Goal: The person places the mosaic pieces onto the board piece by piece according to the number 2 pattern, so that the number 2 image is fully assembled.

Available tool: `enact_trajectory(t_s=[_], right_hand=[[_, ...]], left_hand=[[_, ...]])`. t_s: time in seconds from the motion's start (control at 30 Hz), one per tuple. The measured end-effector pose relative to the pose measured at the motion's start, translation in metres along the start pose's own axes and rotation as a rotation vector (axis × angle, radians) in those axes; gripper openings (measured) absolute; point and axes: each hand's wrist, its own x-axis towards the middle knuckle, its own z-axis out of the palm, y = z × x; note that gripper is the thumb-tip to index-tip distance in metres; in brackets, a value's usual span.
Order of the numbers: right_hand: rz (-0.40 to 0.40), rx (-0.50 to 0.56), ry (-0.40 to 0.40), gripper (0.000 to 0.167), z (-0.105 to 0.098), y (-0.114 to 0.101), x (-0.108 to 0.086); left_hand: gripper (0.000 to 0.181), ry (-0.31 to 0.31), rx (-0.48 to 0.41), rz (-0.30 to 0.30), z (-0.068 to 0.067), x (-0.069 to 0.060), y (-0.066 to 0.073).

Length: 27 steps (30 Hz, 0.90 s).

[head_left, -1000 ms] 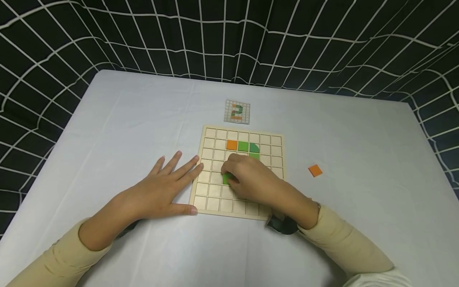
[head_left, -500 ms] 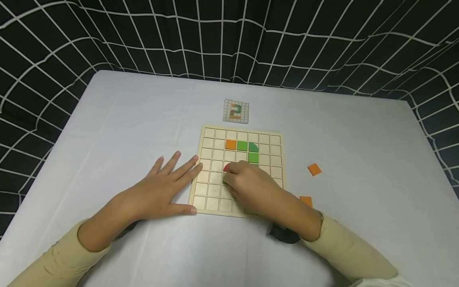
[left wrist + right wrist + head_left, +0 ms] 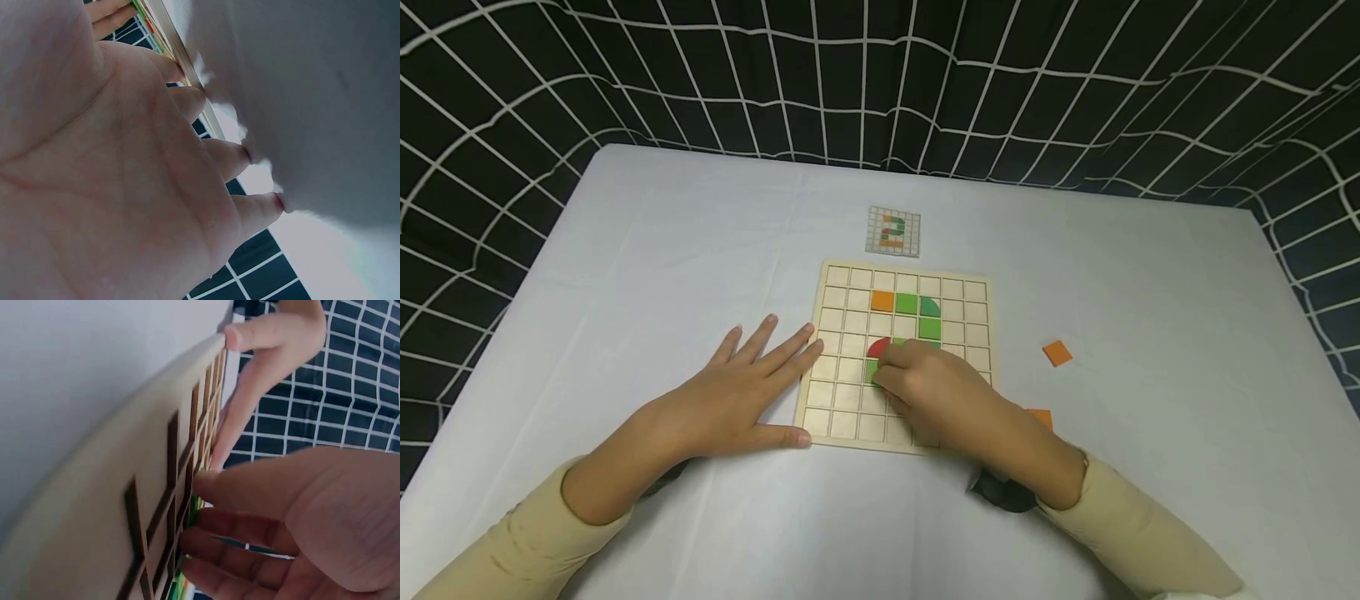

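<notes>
A wooden grid board (image 3: 847, 397) lies on the white table. My left hand (image 3: 730, 408) is spread flat, its fingertips and thumb touching the board's left edge. Over the board's middle, my right hand (image 3: 940, 392) has its fingertips down beside a red quarter-circle tile (image 3: 877, 347) and a green square tile (image 3: 872, 372), partly covering the green one. In the right wrist view, thumb and fingers touch the board around a green tile (image 3: 194, 505), with nothing visibly pinched. An orange tile (image 3: 882, 301), green tiles (image 3: 906, 303) and a dark green quarter-circle tile (image 3: 929, 307) sit in the upper cells.
A small pattern card (image 3: 892, 232) lies beyond the board. To the right are two loose orange square tiles, one farther off (image 3: 1057, 353) and one partly behind the right forearm (image 3: 1040, 418). A dark curtain with white grid lines (image 3: 865, 83) stands behind the table.
My right hand has shifted slightly down and right, uncovering the red quarter-circle tile and the green square in the right-hand column. The left hand has stayed in place.
</notes>
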Motion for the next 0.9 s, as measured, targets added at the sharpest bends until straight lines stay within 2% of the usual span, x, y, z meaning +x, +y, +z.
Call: enact_trajectory(t_s=[0.07,0.17,0.37,0.47,0.53,0.6,0.7,0.8,0.9], right_hand=[[-0.038,-0.056,-0.009,0.007,0.000,-0.002,-0.004],[-0.073,-0.093,-0.031,0.013,-0.002,-0.003,-0.011],[-0.036,0.098,-0.102,0.019,-0.022,0.010,-0.031],[0.021,0.119,-0.093,0.018,-0.034,0.022,-0.042],[0.094,0.080,-0.084,0.018,-0.042,0.030,-0.050],[0.215,0.014,-0.105,0.021,-0.053,0.039,-0.057],[0.463,-0.086,-0.230,0.024,-0.067,0.056,-0.067],[0.676,-0.119,-0.377,0.020,-0.075,0.074,-0.075],[0.750,-0.119,-0.435,0.013,-0.073,0.088,-0.080]], left_hand=[[0.100,0.006,0.001,0.004,-0.001,0.000,0.000],[0.100,0.008,0.002,0.004,-0.002,0.000,0.001],[0.099,-0.001,0.000,0.005,-0.002,-0.001,0.002],[0.099,0.002,0.001,0.012,-0.001,-0.001,0.002],[0.099,0.003,0.003,0.014,-0.001,0.000,0.002],[0.099,0.001,0.007,0.013,-0.001,0.000,0.002],[0.099,-0.004,0.005,0.008,-0.001,-0.001,0.001],[0.099,-0.003,0.001,0.007,0.000,-0.001,0.001],[0.099,0.003,0.001,0.009,0.000,-0.002,0.001]])
